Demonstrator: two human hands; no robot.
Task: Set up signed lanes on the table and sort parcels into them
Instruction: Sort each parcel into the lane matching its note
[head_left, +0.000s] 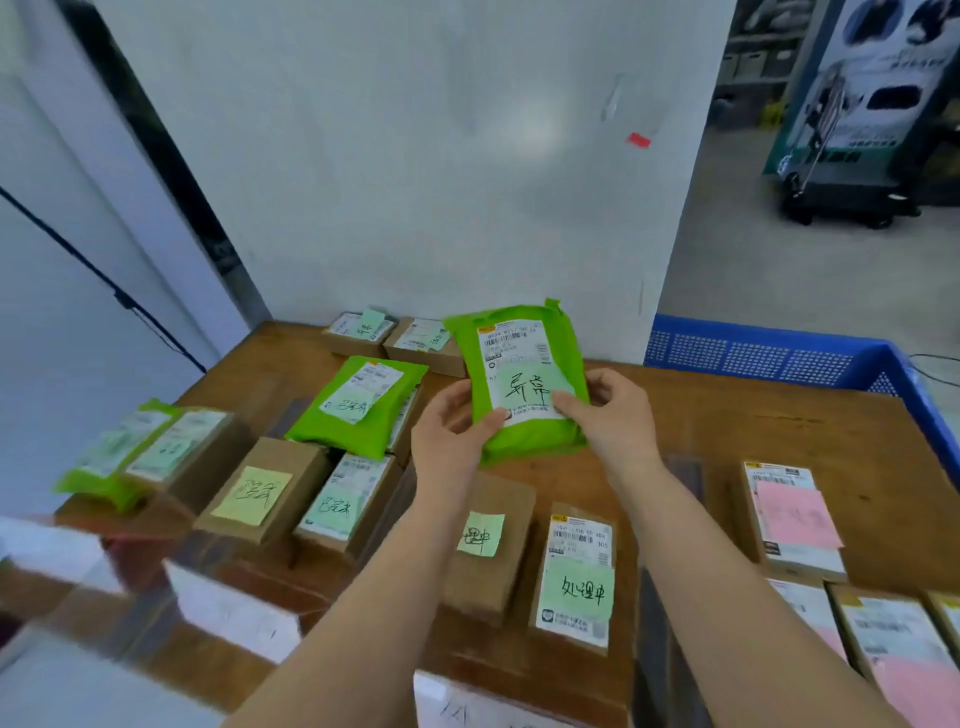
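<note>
Presently the left hand (451, 431) and right hand (613, 415) grip the green parcel (519, 379) by its lower corners, raised above the table (727, 426), label facing up, evidently for reading its note before choosing among the lanes beneath.

White wall (415, 156) behind the table edge, w/ a small red tag (639, 140) stuck on it (upper right). Blue plastic crate (769, 356) at right, perforated sides. Far right bkgd: grey floor (753, 270), a dark wheeled cart (852, 200) carrying a printed banner (878, 67). Black cable (93, 270) slants across left panel.
</note>
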